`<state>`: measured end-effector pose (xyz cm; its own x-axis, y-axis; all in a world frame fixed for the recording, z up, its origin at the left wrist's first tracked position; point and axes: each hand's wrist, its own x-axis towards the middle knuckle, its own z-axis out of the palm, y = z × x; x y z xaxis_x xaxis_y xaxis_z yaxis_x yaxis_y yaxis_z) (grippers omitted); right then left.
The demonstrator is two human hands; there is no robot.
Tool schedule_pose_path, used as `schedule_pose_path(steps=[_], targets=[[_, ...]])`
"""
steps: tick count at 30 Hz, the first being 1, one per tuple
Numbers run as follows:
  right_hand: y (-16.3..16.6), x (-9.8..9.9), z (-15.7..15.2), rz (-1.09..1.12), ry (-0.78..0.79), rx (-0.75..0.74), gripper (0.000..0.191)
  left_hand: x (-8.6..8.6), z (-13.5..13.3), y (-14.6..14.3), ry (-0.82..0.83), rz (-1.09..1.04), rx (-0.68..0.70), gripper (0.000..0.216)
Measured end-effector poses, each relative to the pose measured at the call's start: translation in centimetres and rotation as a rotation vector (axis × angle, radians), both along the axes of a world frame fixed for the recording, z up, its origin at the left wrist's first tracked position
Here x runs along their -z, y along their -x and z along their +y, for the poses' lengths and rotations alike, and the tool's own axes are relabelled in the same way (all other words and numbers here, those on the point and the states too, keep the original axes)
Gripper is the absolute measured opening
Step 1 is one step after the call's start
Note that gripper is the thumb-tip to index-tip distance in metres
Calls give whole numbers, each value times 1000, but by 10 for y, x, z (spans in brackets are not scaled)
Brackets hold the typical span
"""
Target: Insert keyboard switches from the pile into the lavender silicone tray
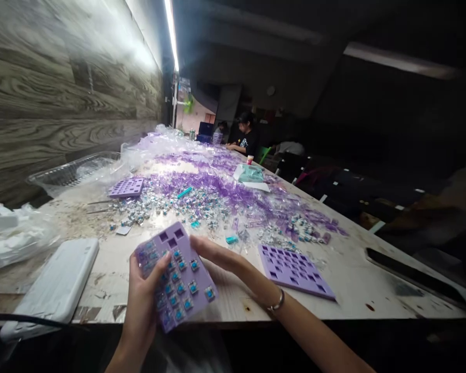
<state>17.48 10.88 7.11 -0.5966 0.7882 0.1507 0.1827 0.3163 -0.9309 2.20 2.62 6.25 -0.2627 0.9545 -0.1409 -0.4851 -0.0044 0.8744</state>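
The left hand [143,285] grips a purple block [202,274], its thumb across the top face and fingers around the left side. The right hand [213,251] has its fingertips at the block's upper right edge; whether it pinches or merely touches, I cannot tell. The block is tilted, held above the desk [236,303] near the middle of its near edge. Blue-centred parts fill most sockets; three at the top are bare. It looks light and stiff, probably smooth enough to slip; the parts may tip out, so the plain side rims seem the best hold.

Right of it, near the same edge, lies a second block [291,272]. A white case [58,280] overhangs the near left corner. Farther in are loose parts [202,207], then purple pieces [225,184], with a third block [126,187] toward the left edge.
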Motion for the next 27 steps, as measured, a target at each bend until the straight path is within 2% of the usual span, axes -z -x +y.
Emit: schedule_pose_path(steps=[4, 9, 14, 20, 27], targets=[[1, -14, -11, 26, 4, -10, 31, 7, 1, -3, -75, 63, -90, 65], [0, -20, -14, 44, 58, -46, 37, 7, -1, -7, -107, 103, -90, 66], [1, -14, -13, 57, 117, -80, 40, 10, -1, -7, -113, 128, -89, 64], [8, 0, -12, 94, 140, -1, 41, 14, 0, -6, -108, 140, -92, 63], [9, 0, -16, 82, 132, 37, 39, 11, -3, -5, -109, 141, -122, 61]])
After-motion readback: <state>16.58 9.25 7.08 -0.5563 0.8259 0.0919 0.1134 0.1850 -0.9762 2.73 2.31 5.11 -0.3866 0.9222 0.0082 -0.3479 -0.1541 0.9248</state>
